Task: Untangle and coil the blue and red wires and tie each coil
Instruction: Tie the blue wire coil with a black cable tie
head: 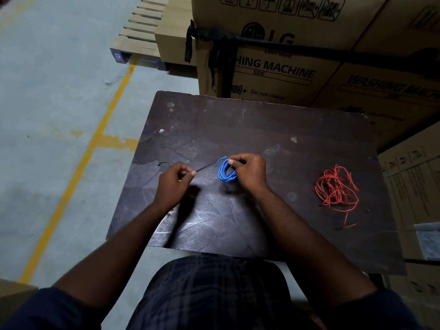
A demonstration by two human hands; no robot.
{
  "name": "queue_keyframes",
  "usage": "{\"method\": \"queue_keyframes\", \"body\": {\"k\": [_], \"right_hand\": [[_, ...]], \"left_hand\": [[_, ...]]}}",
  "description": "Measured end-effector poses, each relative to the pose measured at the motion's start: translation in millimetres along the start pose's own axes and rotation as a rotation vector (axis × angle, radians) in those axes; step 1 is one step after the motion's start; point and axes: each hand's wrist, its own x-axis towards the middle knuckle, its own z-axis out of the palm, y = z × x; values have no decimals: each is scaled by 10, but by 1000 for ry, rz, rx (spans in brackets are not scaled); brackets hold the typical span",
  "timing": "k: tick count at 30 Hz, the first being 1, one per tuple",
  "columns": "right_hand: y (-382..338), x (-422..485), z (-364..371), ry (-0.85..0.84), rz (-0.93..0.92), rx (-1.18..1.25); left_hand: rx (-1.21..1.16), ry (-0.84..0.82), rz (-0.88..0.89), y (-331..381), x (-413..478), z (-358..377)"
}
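- Head view: blue coil [225,173] gripped in right fingers [238,160], over bench [262,120] centre; red wire [337,189] tangled, well apart at right.
- Left fingers [188,173] pinching tie [205,167], drawn taut from coil.
- Hold loops flat; pull tie snug, evenly.

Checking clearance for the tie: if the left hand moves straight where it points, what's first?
Likely the blue wire coil held by the right hand; the left hand pinches a black tie leading to it. Depth is unclear.
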Motion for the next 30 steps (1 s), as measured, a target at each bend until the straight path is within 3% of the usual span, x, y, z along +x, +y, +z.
{"method": "queue_keyframes", "body": {"k": [5,18,30], "right_hand": [[23,74,-140,54,15,-12],[127,135,-380,159,37,-9],[37,66,-247,93,-6,28]], "left_hand": [[-90,-59,175,384,-130,-29],[124,-66,583,712,-293,-113],[275,-105,595,718,-106,94]]}}
